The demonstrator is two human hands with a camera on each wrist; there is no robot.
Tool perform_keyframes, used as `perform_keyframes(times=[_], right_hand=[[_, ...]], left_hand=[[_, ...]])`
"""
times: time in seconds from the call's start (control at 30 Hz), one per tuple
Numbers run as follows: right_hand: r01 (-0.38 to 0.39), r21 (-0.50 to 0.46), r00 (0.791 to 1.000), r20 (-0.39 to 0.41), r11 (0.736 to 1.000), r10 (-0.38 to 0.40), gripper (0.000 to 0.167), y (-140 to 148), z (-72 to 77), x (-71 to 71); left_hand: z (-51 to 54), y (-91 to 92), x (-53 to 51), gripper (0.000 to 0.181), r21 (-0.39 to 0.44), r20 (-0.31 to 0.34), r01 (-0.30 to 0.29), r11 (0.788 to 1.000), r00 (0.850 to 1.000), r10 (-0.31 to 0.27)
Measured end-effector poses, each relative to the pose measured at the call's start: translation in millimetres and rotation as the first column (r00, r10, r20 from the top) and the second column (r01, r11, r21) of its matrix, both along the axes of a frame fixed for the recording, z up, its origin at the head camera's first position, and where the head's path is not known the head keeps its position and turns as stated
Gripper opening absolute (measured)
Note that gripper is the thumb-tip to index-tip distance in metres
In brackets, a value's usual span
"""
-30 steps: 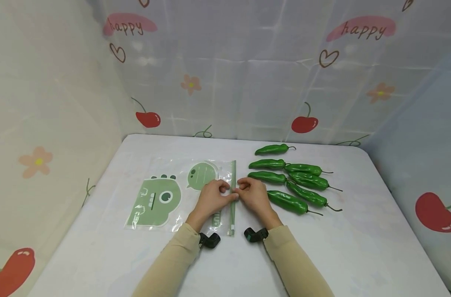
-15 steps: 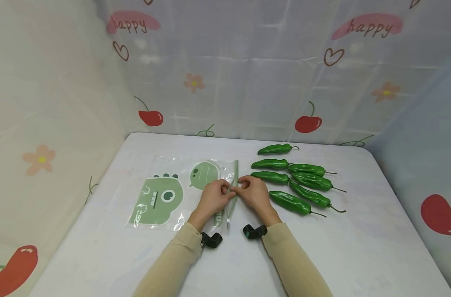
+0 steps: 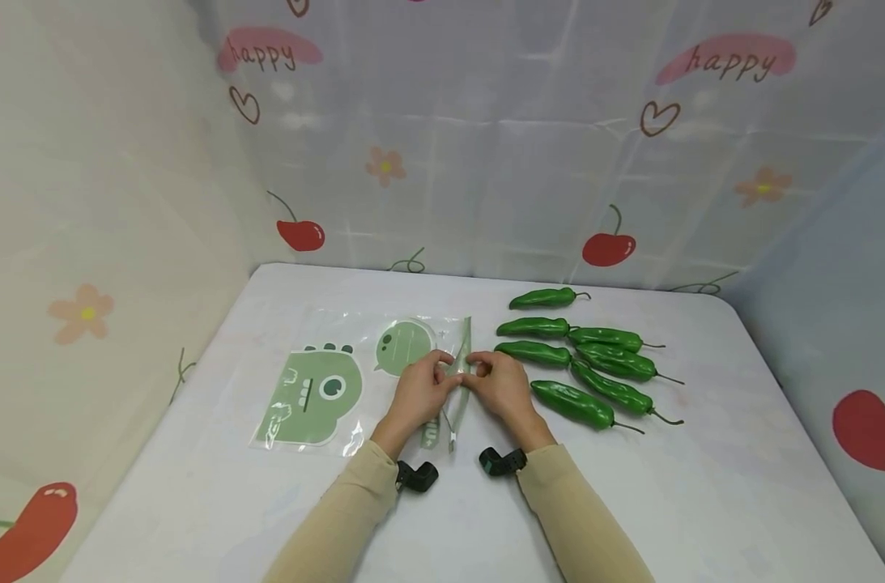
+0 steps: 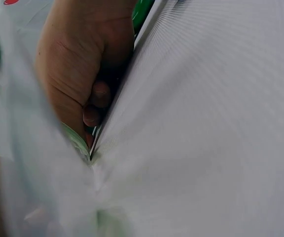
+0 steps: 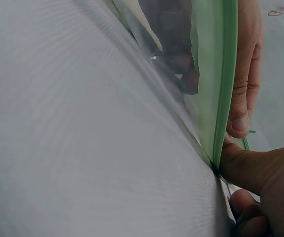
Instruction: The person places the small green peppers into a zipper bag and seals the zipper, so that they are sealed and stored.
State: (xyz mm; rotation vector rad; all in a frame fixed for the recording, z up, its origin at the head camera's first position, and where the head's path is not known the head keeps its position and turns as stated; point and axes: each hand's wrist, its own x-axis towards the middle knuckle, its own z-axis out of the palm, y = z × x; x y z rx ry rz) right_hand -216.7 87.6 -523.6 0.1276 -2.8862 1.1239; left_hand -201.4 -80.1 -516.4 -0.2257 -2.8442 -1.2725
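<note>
A clear zip bag (image 3: 321,397) with a green monster print lies flat on the table, its green zip edge (image 5: 226,74) toward the right. My left hand (image 3: 418,390) pinches the bag at the middle of this edge, thumb against the film. From the other side, my right hand (image 3: 502,384) pinches the same edge, its fingers almost touching the left ones. Between the hands the edge is raised, and its two layers stand apart below them. A small white slider (image 3: 453,439) sits at the near end. In the right wrist view, my right thumb (image 5: 250,165) presses close to the strip.
Several green peppers (image 3: 573,403) lie in loose rows just right of the right hand, stems mostly pointing right. The white table (image 3: 631,502) meets printed curtains (image 3: 478,186) at the back and sides. Black wrist cameras (image 3: 417,476) sit below both hands.
The bag's zip edge, straight and flat earlier, is now lifted and bent at the middle, with its layers parted near the slider. Both hands stay nearly in place. The peppers have not moved.
</note>
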Motion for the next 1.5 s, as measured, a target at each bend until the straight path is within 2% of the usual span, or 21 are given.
perform_keyframes(times=[0.23, 0.4, 0.53, 0.7, 0.97, 1.2, 1.33, 1.5], right_hand=[[-0.027, 0.004, 0.999, -0.018, 1.000, 0.027, 0.038, 0.6, 1.5, 1.9], [-0.033, 0.007, 0.999, -0.014, 0.999, 0.033, 0.039, -0.3, 2.0, 2.0], [-0.040, 0.005, 0.999, -0.006, 0.999, 0.040, 0.039, -0.1, 2.6, 2.0], [-0.051, 0.004, 0.999, 0.000, 0.999, 0.051, 0.040, 0.8, 4.1, 1.9], [-0.049, 0.000, 0.999, 0.019, 0.999, 0.049, 0.038, 1.1, 6.2, 2.3], [-0.042, 0.003, 0.999, 0.018, 0.999, 0.042, 0.037, 0.1, 6.0, 2.5], [-0.039, -0.001, 0.999, 0.021, 0.999, 0.039, 0.038, 0.1, 6.6, 2.2], [-0.035, -0.006, 0.999, 0.025, 0.999, 0.036, 0.038, -0.1, 6.0, 1.5]], left_hand=[[2.3, 0.7, 1.8, 0.038, 0.040, -0.047, -0.004, 0.999, 0.999, 0.006], [4.1, -1.1, 1.0, 0.030, 0.078, -0.041, 0.010, 0.997, 0.999, -0.007], [3.6, -4.2, -0.5, 0.031, 0.067, -0.031, -0.007, 0.998, 0.999, 0.009], [7.6, -7.9, -1.4, 0.046, 0.077, -0.034, -0.025, 0.997, 0.999, 0.028], [16.0, -11.6, -0.9, 0.053, 0.039, -0.059, -0.005, 0.999, 0.998, 0.007], [20.1, -12.8, 0.2, 0.051, 0.008, 0.017, 0.007, 1.000, 1.000, -0.007], [21.3, -10.8, 1.0, 0.058, 0.021, 0.046, -0.017, 1.000, 0.999, 0.016], [18.6, -3.1, 4.3, 0.065, 0.018, 0.025, -0.039, 0.999, 0.999, 0.038]])
